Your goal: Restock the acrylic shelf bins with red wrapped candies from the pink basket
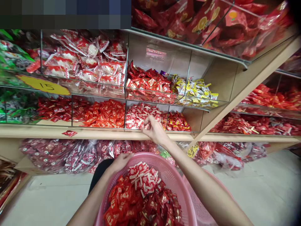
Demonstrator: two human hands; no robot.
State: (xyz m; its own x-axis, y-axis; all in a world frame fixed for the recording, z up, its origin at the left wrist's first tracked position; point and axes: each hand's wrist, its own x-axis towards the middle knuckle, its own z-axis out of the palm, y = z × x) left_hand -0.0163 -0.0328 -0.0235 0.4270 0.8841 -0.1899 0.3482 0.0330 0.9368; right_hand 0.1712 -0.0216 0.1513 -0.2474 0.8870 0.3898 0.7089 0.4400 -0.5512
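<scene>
My left hand (121,162) grips the far-left rim of a pink plastic basket (174,172), fingers closed over its edge. Inside lie red-and-white wrapped candies (145,180), orange-red wrapped candies (122,197) and dark red wrapped candies (162,204) in separate heaps. Reaching past the basket, my right hand (154,130) is at the front of a low shelf compartment of red-and-white candies (136,114). Its fingers are curled together in a pinch; whatever they hold, if anything, cannot be made out.
Clear dividers split the shelf (101,133) into compartments of wrapped sweets. One loose red candy (70,133) lies on the shelf's front ledge. A yellow tag (44,84) reads 15. Bagged sweets (82,157) sit below. Another pink basket (207,194) stands on the right, on the tiled floor (270,185).
</scene>
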